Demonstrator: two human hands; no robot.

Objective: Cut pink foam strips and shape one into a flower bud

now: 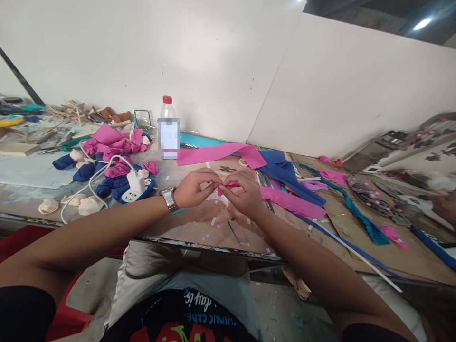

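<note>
Both hands meet over the front of the table, fingertips almost touching. My left hand (195, 187), with a metal watch (169, 198) on its wrist, pinches the gathered end of a pink strip (292, 202) of paper or cloth. Thumb and fingers of my right hand (244, 192) are closed on the same gathered end. The strip runs out behind the right hand to the right along the table. Farther back lies a second, flat pink strip (213, 154), beside dark blue strips (295, 178).
On the left, a white power strip (137, 190) with a cable sits among pink (107, 142) and blue crumpled bundles. A red-capped bottle (168, 133) stands by the wall. Thin sticks (71, 111) lie back left. At the right edge, another person's hand (445, 209) shows.
</note>
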